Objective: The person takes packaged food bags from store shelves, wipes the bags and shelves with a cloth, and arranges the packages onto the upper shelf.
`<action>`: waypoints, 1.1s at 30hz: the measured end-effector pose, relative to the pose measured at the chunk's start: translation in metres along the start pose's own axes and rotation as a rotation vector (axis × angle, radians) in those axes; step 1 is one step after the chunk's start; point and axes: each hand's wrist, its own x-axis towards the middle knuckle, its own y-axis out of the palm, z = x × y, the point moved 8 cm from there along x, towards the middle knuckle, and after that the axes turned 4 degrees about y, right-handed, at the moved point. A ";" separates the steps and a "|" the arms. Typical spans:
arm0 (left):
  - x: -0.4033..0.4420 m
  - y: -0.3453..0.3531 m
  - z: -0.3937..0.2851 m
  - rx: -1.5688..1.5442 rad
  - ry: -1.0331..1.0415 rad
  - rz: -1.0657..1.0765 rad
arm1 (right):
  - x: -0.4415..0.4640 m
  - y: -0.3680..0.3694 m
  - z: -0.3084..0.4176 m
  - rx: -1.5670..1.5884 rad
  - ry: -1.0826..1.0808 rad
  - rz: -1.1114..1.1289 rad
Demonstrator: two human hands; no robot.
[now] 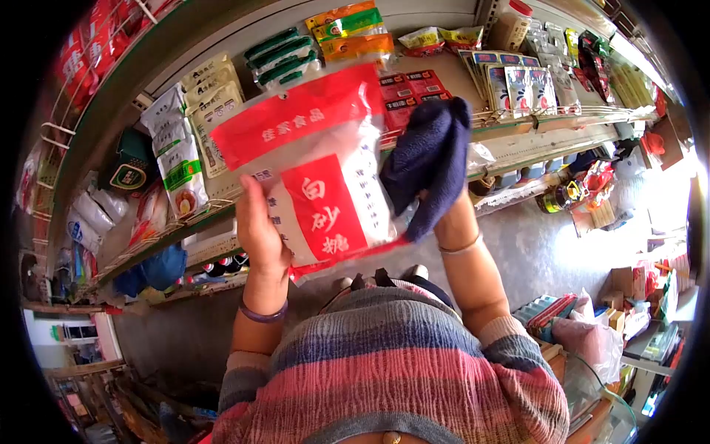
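Observation:
A clear and red plastic bag of white sugar (pixel 325 211) is held up in front of my chest, its printed front facing me and slightly tilted. My left hand (pixel 260 226) grips the bag's left edge, thumb pointing up along it and fingers hidden behind. On the bag's right side is a dark blue cloth (pixel 429 159), draped over my right hand (pixel 457 218). Most of that hand's fingers are covered by the cloth, which touches the bag's right edge.
Behind the bag, a shelf (pixel 518 137) with a wire rail carries white-green packets (pixel 181 174), red packets (pixel 414 92), orange packets (pixel 351 33) and a red-lidded jar (pixel 510 26). Bottles stand on a lower shelf. Stacked goods (pixel 584 333) lie at the right.

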 end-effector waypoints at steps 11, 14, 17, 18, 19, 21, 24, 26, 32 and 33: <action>0.004 0.000 -0.036 -0.037 0.185 -0.118 | -0.035 0.031 -0.040 -0.597 0.115 0.048; 0.008 -0.007 -0.035 -0.017 0.162 -0.090 | -0.037 0.024 -0.048 -0.315 0.163 0.052; 0.013 -0.017 -0.037 -0.059 0.153 -0.096 | -0.037 0.025 -0.041 -0.247 0.156 0.030; 0.014 -0.022 -0.038 -0.075 0.144 -0.102 | -0.037 0.023 -0.038 -0.262 0.156 0.026; 0.015 -0.027 -0.040 -0.113 0.158 -0.122 | -0.037 0.021 -0.035 -0.277 0.158 0.024; 0.020 -0.038 -0.046 -0.184 0.194 -0.160 | -0.035 0.010 -0.035 -0.307 0.162 -0.027; 0.011 -0.043 -0.067 -0.069 0.367 -0.348 | -0.037 0.013 -0.046 -0.060 0.229 0.035; 0.002 -0.041 -0.070 0.046 0.436 -0.462 | -0.043 0.016 -0.066 -0.172 0.260 -0.043; -0.010 -0.025 -0.054 0.120 0.448 -0.489 | -0.063 0.066 -0.113 -0.384 0.263 0.197; -0.011 -0.025 -0.051 0.108 0.435 -0.474 | -0.067 0.069 -0.122 -0.394 0.358 0.207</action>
